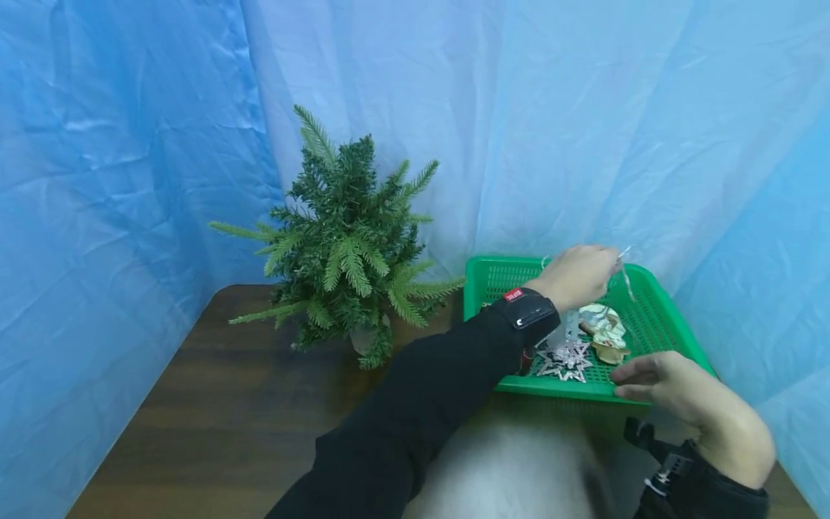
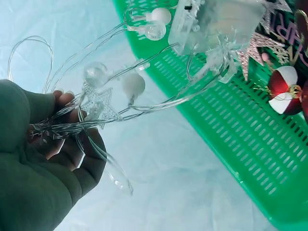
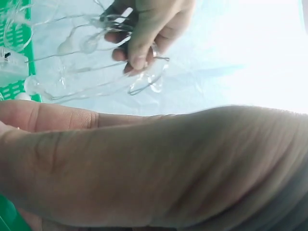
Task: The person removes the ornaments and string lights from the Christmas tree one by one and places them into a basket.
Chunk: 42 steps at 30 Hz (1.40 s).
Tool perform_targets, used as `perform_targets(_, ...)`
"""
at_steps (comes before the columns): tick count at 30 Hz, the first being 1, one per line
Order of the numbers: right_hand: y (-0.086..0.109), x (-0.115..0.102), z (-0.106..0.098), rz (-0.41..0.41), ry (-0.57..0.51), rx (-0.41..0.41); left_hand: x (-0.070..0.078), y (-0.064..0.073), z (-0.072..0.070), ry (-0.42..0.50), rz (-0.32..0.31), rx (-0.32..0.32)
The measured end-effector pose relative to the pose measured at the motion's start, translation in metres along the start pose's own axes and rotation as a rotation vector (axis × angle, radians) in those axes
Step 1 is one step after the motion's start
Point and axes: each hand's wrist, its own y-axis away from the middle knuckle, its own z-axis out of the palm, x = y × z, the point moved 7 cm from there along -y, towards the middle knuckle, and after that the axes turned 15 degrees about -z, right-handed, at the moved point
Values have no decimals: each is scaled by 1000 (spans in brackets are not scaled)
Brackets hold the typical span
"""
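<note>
My left hand (image 1: 579, 275) grips a bundle of clear wire string lights (image 2: 101, 105) above the far side of the green basket (image 1: 682, 328). Small white and clear bulbs and a clear star hang along the wires in the left wrist view. The wires run to a translucent battery box (image 2: 216, 26) over the basket. My right hand (image 1: 690, 396) is at the basket's near right rim, fingers fairly straight and close together, with nothing seen in them. Inside the basket lie a glittery star-shaped snowflake (image 1: 564, 360) and a cream-and-brown ornament (image 1: 604, 328).
A small artificial Christmas tree (image 1: 353, 238) stands on the brown wooden table (image 1: 214, 404) left of the basket. A red-and-white ball (image 2: 285, 91) lies in the basket. Blue cloth (image 1: 583, 122) hangs behind and at both sides.
</note>
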Motion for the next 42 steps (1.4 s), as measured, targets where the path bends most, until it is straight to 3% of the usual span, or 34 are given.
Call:
perform_targets(7, 0, 1, 0, 1, 24, -2, -7, -3, 14, -1, 0, -13)
perform_targets(26, -5, 2, 0, 28, 34, 1, -12, 0, 52, -40, -19, -174)
perform_targets(42, -7, 4, 2, 29, 11, -19, -26, 22, 77, -160, -100, -375)
